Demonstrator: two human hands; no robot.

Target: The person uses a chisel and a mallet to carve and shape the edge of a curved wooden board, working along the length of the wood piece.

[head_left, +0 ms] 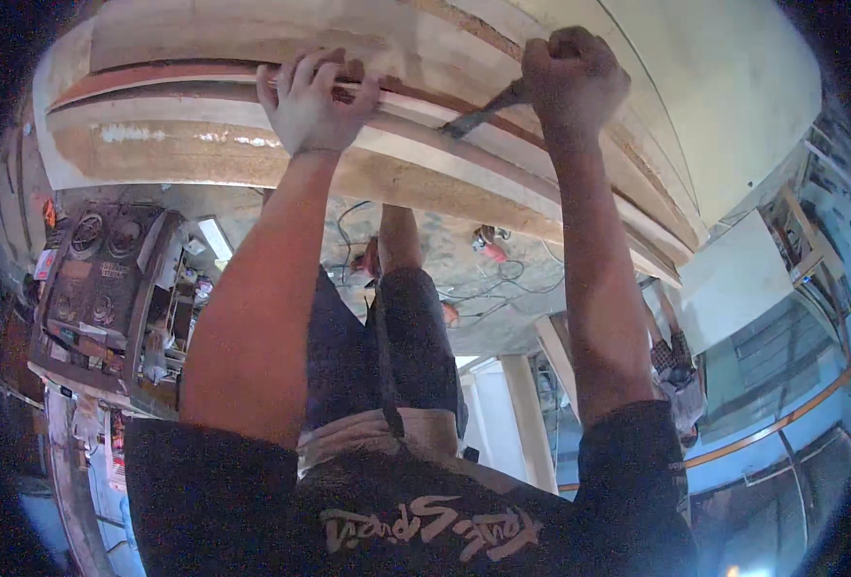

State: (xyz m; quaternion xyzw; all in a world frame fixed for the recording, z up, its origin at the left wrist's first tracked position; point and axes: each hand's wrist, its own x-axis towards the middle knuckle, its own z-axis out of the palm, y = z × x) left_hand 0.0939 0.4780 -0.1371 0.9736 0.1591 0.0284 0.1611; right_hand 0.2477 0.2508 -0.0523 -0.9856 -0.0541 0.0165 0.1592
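My left hand rests on a long, thin wooden strip along the edge of a layered wooden piece. Its fingers are spread and bent over the strip. My right hand is closed in a fist around a dark flat-bladed tool. The tool's wide end points down and left, touching or just above the strips; I cannot tell which. Its handle is hidden inside the fist. A broad wooden board with pale patches forms the near side of the piece.
A large pale panel lies beyond at the right. Below are a red power tool and loose cords on the floor. A dark speaker-like cabinet stands at left. Another person is at the lower right.
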